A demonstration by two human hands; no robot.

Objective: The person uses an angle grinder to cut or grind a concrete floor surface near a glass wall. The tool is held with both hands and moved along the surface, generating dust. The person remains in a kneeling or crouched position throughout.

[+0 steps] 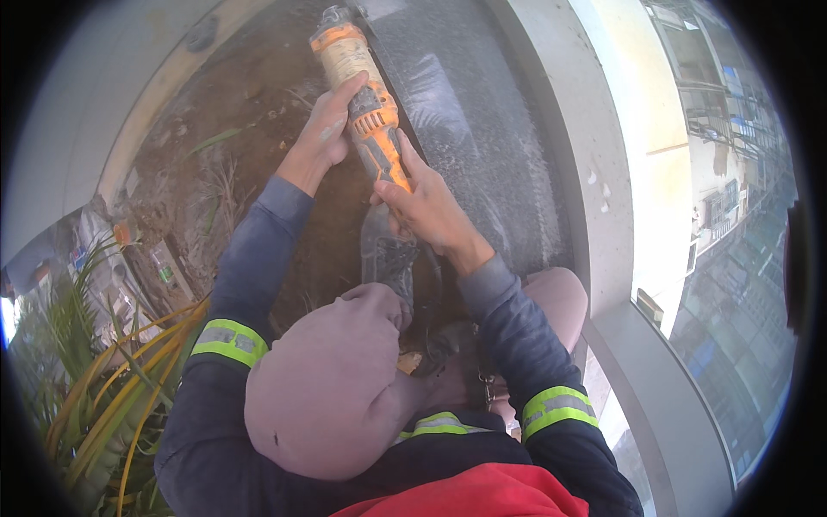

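Note:
An orange and dark grey power grinder [376,121] points away from me, its body wrapped in a tan band near the front. Its metal front end [334,15] reaches the top of the view, and whatever is fitted there cannot be made out. My left hand [330,127] is closed on the left side of the body, thumb on top. Behind it, my right hand [426,207] wraps the narrower rear handle. The tool is held over the seam between brown soil [258,112] and a dusty grey slab [465,129].
A pale wall and ledge [594,172] curve along the right, with a drop and buildings [728,172] beyond. Long-leaved plants [112,388] crowd the lower left. My shoe [388,254] stands on the soil below the tool, and my bent knee [327,388] rises close in front.

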